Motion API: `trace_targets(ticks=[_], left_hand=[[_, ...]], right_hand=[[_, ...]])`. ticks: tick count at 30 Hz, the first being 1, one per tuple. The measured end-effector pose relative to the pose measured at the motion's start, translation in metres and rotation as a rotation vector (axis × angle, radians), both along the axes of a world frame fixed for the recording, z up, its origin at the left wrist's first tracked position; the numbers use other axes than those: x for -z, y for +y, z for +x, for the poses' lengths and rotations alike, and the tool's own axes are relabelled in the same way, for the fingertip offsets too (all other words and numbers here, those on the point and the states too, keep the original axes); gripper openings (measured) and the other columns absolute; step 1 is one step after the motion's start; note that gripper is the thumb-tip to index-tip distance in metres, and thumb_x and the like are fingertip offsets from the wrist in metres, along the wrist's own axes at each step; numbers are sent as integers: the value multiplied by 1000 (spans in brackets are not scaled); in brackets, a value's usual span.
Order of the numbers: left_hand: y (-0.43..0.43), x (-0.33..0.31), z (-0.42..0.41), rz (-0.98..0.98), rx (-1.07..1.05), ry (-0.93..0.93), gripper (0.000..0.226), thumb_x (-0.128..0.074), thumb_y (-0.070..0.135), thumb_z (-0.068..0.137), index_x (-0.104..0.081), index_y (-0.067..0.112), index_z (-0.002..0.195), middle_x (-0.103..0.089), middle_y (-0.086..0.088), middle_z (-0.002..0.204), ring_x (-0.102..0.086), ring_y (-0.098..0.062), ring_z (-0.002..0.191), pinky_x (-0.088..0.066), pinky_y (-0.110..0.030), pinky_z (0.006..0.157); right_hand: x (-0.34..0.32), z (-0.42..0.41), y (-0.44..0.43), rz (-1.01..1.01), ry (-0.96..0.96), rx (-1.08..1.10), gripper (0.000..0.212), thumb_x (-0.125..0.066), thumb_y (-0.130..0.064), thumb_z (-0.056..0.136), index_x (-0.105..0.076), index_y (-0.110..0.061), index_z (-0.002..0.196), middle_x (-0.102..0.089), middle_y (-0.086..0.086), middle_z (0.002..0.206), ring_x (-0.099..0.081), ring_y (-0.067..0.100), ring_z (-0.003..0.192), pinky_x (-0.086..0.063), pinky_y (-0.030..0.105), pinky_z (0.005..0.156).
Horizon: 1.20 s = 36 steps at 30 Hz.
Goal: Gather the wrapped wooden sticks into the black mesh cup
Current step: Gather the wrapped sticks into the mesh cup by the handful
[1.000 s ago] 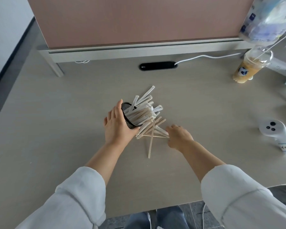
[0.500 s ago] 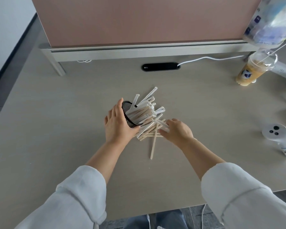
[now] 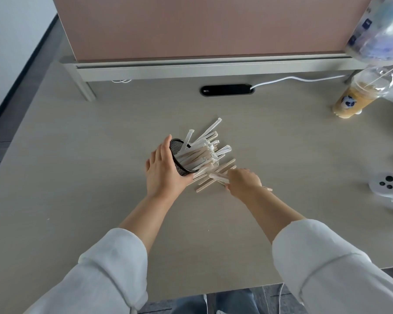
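The black mesh cup [image 3: 179, 163] is tipped on its side at the table's middle, mouth facing right, with my left hand [image 3: 162, 173] wrapped around its base. Several paper-wrapped wooden sticks [image 3: 204, 150] fan out of its mouth. More wrapped sticks [image 3: 216, 175] lie loose on the table just right of the cup. My right hand [image 3: 243, 182] rests on this loose pile, fingers closed on a few sticks whose ends poke out on both sides of the hand.
An iced drink cup with straw [image 3: 359, 96] stands at the back right under a hanging plastic bag [image 3: 381, 30]. A white controller [image 3: 388, 186] lies at the right edge. A black cable port [image 3: 227, 89] and pink divider [image 3: 202, 26] sit behind.
My right hand picked sticks from the loose pile, lifted toward the cup, then dropped back to the table holding a few. The single stick that pointed toward me is gone from there.
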<state>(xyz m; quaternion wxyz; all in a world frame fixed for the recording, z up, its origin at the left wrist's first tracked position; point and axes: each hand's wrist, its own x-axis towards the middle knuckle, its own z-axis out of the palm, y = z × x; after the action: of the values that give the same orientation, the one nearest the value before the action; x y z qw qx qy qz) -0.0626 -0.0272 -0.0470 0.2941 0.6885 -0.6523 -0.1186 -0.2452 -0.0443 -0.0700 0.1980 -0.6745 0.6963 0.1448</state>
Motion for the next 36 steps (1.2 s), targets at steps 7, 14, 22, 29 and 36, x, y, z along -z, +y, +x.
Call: trace_targets(ticks=[7, 14, 22, 29, 36], left_hand=[[-1, 1, -8, 12, 6, 24, 102, -83, 31, 53, -27, 9, 136, -47, -9, 135, -41, -29, 122, -31, -41, 98], [-5, 3, -12, 17, 7, 17, 102, -83, 27, 52, -27, 9, 136, -46, -9, 134, -41, -29, 122, -31, -40, 97], [-14, 2, -13, 16, -13, 15, 103, -83, 26, 51, -27, 9, 136, -46, -9, 135, -41, -29, 123, -31, -42, 97], [-18, -1, -12, 42, -10, 20, 101, -80, 30, 54, -25, 11, 136, -48, -7, 132, -41, -28, 121, -30, -43, 98], [-26, -8, -23, 52, -1, 23, 105, -83, 33, 51, -25, 10, 136, -51, -8, 130, -44, -29, 120, -32, -41, 97]], right_hand=[[8, -7, 7, 60, 16, 69, 49, -41, 3, 88, -34, -3, 137, -46, 16, 136, -40, 33, 129, -41, 44, 101], [11, -18, 7, -68, 34, 10, 39, -32, -1, 90, -37, -6, 129, -53, 15, 129, -49, 34, 120, -41, 39, 96], [8, -28, 0, -169, -254, 147, 20, -43, -28, 93, -50, -10, 95, -58, 10, 85, -59, 33, 85, -36, 30, 63], [-60, -19, -42, -603, -1099, 760, 32, -37, -32, 75, -42, -16, 48, -39, 1, 52, -39, 2, 40, -33, 24, 49], [-99, 9, -60, -503, -1387, 507, 31, -49, -22, 91, -54, -20, 60, -49, -6, 46, -45, 0, 34, -35, 16, 39]])
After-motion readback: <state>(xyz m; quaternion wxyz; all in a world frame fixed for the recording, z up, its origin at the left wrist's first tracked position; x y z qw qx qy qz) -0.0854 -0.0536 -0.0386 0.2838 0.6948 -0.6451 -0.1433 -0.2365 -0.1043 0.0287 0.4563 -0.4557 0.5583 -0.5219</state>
